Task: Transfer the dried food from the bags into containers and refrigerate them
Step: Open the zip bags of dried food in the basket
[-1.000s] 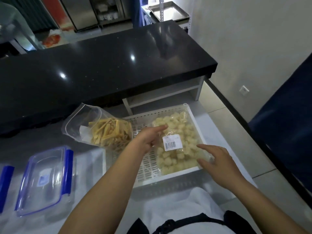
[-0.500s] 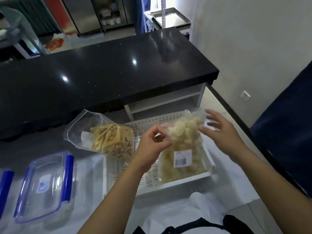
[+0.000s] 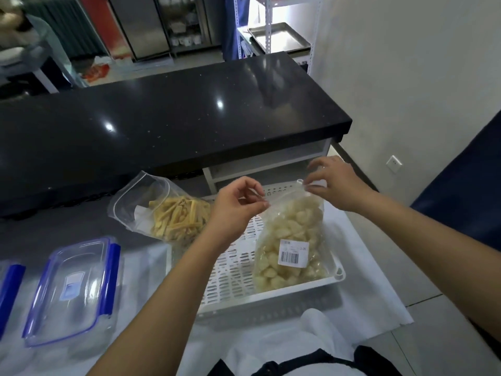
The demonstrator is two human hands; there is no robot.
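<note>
Two bare hands work at the top edge of a clear plastic zip bag of pale, rounded dried pieces (image 3: 294, 242) in the head view, the only view given. The left hand (image 3: 238, 207) pinches the bag's top strip at the left corner between thumb and forefinger, the other fingers curled in. The right hand (image 3: 334, 183) pinches the same strip at the right corner with thumb and fingertips, the remaining fingers loosely spread above. The bag stands upright between them, its bottom resting in the right half of a white perforated plastic tray (image 3: 233, 278), and a white barcode label (image 3: 293, 253) is stuck to its front. At about nine o'clock from that bag, a second clear zip bag of yellow dried strips (image 3: 173, 215) lies tilted at the tray's far-left corner, its mouth gaping open toward ten o'clock; whether it rests on the tray rim or just beside it cannot be told. Toward eight o'clock, well apart from the tray, a clear rectangular plastic container with blue clip latches (image 3: 73, 291) sits lidded on the white-covered worktop (image 3: 360, 280). At the picture's left edge, only a blue latch of another clear container (image 3: 9, 291) shows. At twelve o'clock beyond the tray runs a glossy black stone counter (image 3: 162, 118), and farther off, at about one o'clock, a steel baking tray (image 3: 279, 36) lies on a metal rack shelf.
</note>
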